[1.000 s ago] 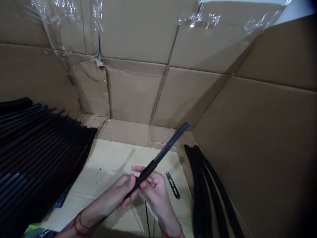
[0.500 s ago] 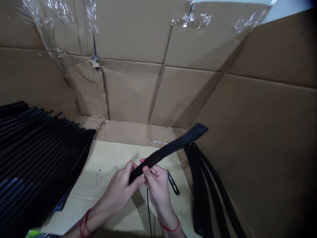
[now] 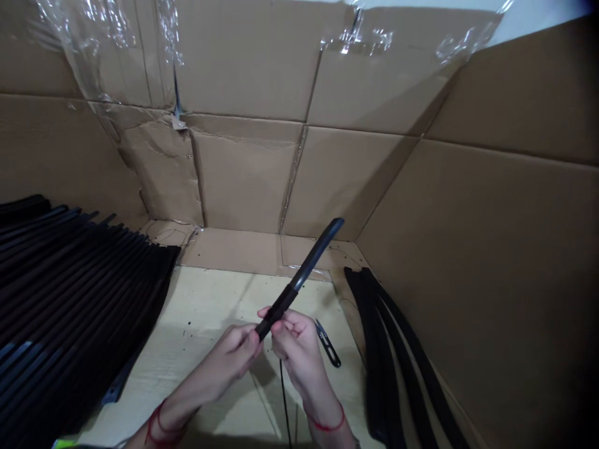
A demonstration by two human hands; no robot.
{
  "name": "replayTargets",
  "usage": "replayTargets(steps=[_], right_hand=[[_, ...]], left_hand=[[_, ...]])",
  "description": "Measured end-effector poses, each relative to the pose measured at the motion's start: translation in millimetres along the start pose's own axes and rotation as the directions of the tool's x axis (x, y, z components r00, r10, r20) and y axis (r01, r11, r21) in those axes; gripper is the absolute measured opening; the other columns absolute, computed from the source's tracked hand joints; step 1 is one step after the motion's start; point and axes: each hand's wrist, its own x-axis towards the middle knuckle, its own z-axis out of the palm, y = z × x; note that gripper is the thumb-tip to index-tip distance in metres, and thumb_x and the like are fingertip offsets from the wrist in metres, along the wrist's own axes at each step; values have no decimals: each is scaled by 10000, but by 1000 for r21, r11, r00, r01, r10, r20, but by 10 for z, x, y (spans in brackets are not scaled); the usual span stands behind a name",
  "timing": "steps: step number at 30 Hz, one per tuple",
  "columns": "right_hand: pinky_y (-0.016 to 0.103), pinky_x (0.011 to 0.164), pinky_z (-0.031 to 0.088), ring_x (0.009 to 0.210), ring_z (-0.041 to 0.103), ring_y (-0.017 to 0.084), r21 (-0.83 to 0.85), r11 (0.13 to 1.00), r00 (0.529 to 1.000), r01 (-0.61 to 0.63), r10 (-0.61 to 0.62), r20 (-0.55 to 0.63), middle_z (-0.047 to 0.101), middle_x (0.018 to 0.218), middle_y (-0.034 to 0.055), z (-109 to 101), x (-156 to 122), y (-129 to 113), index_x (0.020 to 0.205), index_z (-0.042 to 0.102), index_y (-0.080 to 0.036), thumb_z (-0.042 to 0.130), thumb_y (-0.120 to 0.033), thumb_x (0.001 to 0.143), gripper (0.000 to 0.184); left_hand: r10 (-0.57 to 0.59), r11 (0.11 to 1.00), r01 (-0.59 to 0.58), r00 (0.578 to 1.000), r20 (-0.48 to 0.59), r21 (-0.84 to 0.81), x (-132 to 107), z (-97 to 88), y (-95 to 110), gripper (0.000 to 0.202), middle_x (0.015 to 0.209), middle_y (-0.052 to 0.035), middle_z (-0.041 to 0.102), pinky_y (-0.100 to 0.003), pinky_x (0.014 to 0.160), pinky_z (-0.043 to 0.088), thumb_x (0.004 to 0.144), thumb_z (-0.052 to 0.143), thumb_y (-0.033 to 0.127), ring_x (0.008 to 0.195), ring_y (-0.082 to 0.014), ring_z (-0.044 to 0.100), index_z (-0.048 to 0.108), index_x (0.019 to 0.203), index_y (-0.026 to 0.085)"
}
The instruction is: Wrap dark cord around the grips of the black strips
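Both hands hold one long black strip (image 3: 318, 254), which tilts up and away to the right. A darker sleeve-like section (image 3: 284, 302) covers its near part. My left hand (image 3: 234, 350) pinches the near end between thumb and fingers. Just to the right, my right hand (image 3: 296, 340) grips the strip over the sleeve-like section, thumb on top. A thin black cord (image 3: 284, 399) hangs below my right hand; where it joins is hidden. Beside that hand, on the pale board, lies a pair of black thread snips (image 3: 328, 344), touched by neither hand.
A large stack of black strips (image 3: 79, 299) fills the left side. Several more black strips (image 3: 388, 349) lie along the right edge. Taped cardboard walls (image 3: 248, 174) stand behind and to the right. Small dark specks dot the pale board (image 3: 206, 296).
The black strip has rolled onto its narrower side and points more steeply upward, its far end shifted left. My left hand has moved slightly right and down along it.
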Motion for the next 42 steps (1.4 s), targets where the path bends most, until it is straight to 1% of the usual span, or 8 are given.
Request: replayTargets(steps=[12, 15, 19, 24, 28, 32, 36, 42], right_hand=[[216, 371, 117, 407, 195, 56, -151, 981, 968, 124, -153, -198, 276, 459, -96, 93, -57, -27, 568, 486, -185, 713, -563, 745, 475], [208, 363, 136, 387, 192, 48, -18, 1000, 998, 5, -6, -66, 325, 464, -101, 95, -49, -23, 787, 646, -147, 762, -543, 701, 422], [205, 361, 213, 384, 267, 54, 6, 999, 982, 43, -41, -184, 457, 504, -64, 108, -47, -60, 851, 673, -149, 806, -503, 664, 422], [229, 422, 336, 458, 450, 110, -154, 987, 995, 56, -67, -70, 557, 518, 7, 87, -59, -111, 648, 654, -131, 757, -476, 737, 370], [228, 452, 370, 483, 477, 116, -149, 985, 983, 92, -114, -144, 557, 526, -2, 68, -61, -64, 618, 647, -135, 757, -462, 744, 367], [243, 460, 426, 491, 522, 138, -18, 1000, 1000, -18, 18, 21, 588, 546, -2, 66, -67, -7, 815, 750, -136, 803, -465, 685, 357], [286, 529, 501, 548, 599, 179, -13, 998, 990, 61, -62, -129, 687, 641, 46, 85, -68, 32, 804, 747, -147, 829, -432, 658, 330], [270, 457, 424, 450, 535, 158, -138, 988, 996, 65, -73, -51, 612, 493, 23, 86, -79, 24, 558, 635, -159, 759, -445, 744, 363]], left_hand=[[-69, 995, 55, 984, -166, -89, 99, -55, -70, 554, 507, 58, 431, -217, 473, 306, 798, 474, 737, 451, -88, 380, 466, 692, 194], [-269, 929, 298, 951, 151, -221, 105, -15, -90, 618, 414, 107, 284, -224, 377, 204, 833, 251, 786, 333, -76, 201, 444, 704, 214], [-12, 999, 3, 986, -168, -52, 42, 21, -78, 548, 600, 30, 504, -220, 518, 328, 817, 445, 734, 552, -113, 444, 497, 813, 188], [-234, 951, 255, 964, 128, -175, 4, -36, -29, 608, 537, 48, 425, -232, 460, 241, 864, 291, 735, 449, -94, 324, 512, 783, 174], [-18, 995, 34, 984, -175, 92, 23, -46, -32, 541, 512, 34, 447, -238, 501, 274, 871, 391, 686, 482, -111, 403, 489, 693, 184], [-54, 999, 54, 997, 61, 4, 11, -50, -60, 573, 419, 75, 329, -245, 440, 209, 880, 303, 713, 382, -89, 263, 419, 634, 208], [69, 994, -51, 976, -206, 92, -3, -63, -40, 489, 659, 8, 512, -243, 577, 315, 905, 385, 641, 605, -126, 438, 503, 781, 182], [-70, 998, 69, 992, -109, -16, -49, -54, 12, 574, 563, 24, 468, -253, 544, 318, 904, 265, 689, 521, -122, 417, 505, 763, 186]])
